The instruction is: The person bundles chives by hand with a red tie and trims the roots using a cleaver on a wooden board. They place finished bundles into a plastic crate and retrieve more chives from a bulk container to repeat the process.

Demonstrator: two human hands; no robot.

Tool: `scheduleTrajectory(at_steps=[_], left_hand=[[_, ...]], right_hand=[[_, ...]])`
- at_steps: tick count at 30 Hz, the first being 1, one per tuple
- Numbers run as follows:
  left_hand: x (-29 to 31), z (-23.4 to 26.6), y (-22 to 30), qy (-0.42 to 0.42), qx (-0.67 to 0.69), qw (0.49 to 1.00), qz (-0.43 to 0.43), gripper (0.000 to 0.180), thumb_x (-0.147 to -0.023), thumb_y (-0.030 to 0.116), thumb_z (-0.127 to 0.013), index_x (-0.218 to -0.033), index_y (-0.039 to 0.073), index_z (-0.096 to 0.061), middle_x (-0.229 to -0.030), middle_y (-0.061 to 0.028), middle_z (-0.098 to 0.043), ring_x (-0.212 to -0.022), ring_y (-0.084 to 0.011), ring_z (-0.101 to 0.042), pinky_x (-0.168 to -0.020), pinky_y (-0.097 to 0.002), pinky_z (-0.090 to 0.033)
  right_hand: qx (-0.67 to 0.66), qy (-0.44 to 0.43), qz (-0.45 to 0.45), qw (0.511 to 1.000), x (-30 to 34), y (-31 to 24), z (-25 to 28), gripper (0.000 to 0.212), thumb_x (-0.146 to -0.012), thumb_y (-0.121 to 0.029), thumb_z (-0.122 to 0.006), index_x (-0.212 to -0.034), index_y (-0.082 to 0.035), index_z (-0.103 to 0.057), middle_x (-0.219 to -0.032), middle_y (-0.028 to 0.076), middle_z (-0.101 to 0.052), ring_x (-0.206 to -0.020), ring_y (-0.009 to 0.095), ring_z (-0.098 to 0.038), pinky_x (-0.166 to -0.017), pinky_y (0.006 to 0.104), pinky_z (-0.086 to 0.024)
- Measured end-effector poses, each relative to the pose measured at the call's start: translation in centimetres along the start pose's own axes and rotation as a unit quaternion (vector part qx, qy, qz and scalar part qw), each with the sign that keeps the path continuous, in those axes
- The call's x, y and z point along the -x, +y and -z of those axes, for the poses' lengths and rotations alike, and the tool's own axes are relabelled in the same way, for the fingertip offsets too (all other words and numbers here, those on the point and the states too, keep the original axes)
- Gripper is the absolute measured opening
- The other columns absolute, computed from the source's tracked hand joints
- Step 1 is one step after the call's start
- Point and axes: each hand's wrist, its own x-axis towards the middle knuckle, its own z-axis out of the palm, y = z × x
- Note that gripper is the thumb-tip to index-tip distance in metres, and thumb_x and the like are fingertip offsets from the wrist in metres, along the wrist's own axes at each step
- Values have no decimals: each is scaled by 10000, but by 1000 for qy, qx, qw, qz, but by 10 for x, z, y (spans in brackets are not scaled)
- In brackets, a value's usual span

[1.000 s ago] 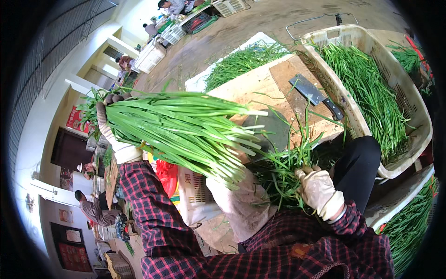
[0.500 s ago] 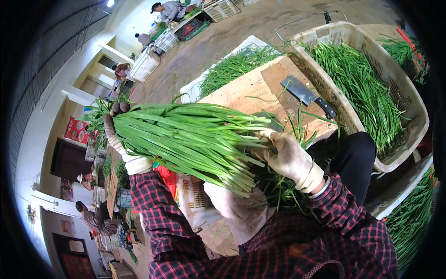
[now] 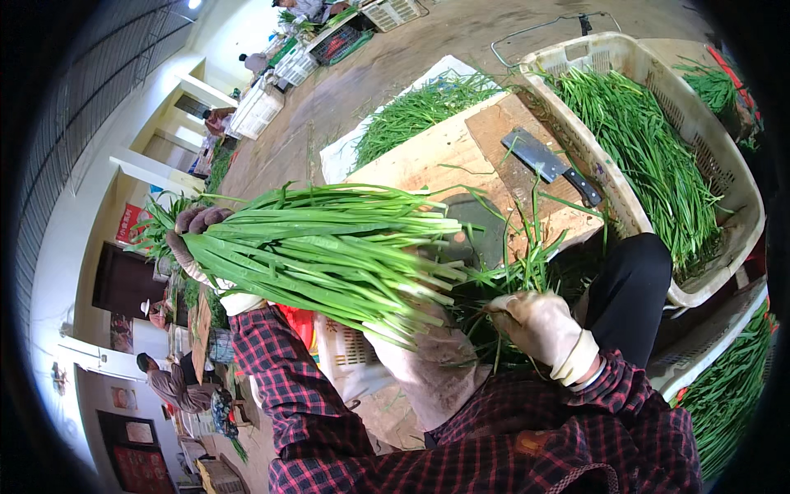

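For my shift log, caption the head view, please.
Left grip holds a green bundle; right grip near loose stalks; cleaver resting on a wooden board.

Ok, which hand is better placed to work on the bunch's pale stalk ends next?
Probably the right hand: it is nearer those pale stalk ends; the left hand grips the green bunch by its leaves.
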Motion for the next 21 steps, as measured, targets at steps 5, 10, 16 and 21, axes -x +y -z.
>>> scheduleTrajectory(at_steps=[5,10,16,21], left_hand=[[-7,2,1,-31,-18,999,5,240,-882,379,-650,-896,158,-557,-788,29,-571,-809,-171,-525,-834,-351,-403],[-6,-10,-3,-109,76,989,63,214,-864,364,-666,-905,192,-545,-787,63,-551,-790,-131,-504,-863,-328,-386],[-8,-7,0,-107,-12,993,38,217,-895,383,-626,-924,186,-541,-820,51,-560,-828,-139,-513,-880,-333,-390],[3,-6,15,-157,15,986,46,242,-887,401,-633,-926,173,-562,-804,60,-574,-838,-138,-518,-859,-305,-402]], right_hand=[[-341,46,-119,931,-52,9,17,198,-897,-216,-622,-900,-24,-668,-685,35,-594,-654,94,-531,-641,267,-446],[-125,190,-73,971,-65,-2,56,581,-792,-159,-738,-1319,-89,-505,-1185,140,-605,-929,219,-602,-793,316,-495],[-287,-95,-141,943,-92,38,7,215,-890,-206,-618,-1006,-30,-656,-706,18,-622,-626,99,-555,-597,287,-451],[-286,72,-133,946,-61,16,18,226,-854,-136,-623,-1061,-46,-634,-819,71,-643,-675,137,-586,-673,280,-468]])
